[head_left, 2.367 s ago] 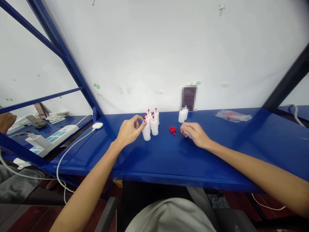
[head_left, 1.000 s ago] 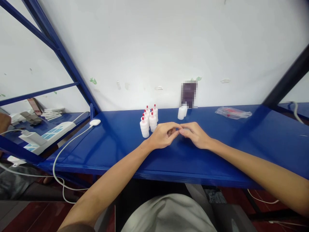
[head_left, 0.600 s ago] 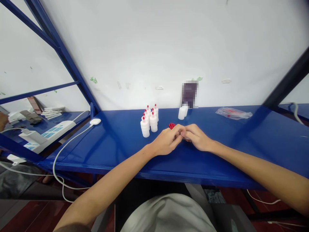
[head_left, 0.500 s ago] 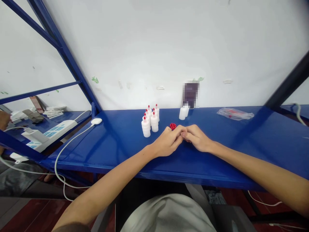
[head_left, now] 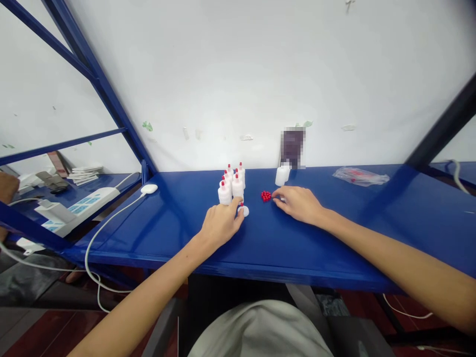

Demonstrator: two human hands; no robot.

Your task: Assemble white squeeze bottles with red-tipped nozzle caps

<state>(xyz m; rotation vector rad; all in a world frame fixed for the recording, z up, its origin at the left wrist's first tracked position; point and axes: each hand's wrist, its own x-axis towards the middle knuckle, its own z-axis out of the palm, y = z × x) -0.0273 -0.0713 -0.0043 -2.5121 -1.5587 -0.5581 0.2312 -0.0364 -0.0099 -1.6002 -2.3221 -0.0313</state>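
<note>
My left hand [head_left: 223,220] grips a white squeeze bottle [head_left: 244,211] with a red tip, tilted so that its round base shows. It is just in front of a cluster of several upright white bottles [head_left: 237,186] with red tips. To the right of these lies a small pile of red caps [head_left: 266,196]. Beside that pile is my right hand [head_left: 297,202], its fingers bent and slightly apart at the edge of the caps. Nothing shows between them.
White bottles without red tips [head_left: 281,176] stand near the wall, before a blurred dark panel [head_left: 292,146]. A clear plastic bag [head_left: 360,176] lies on the right of the blue table [head_left: 372,238]. At left are a white cable [head_left: 92,238] and a power strip [head_left: 84,206].
My hands were together in front of the red caps. The left has moved left with a bottle to the cluster; the right has separated and is now beside the caps.
</note>
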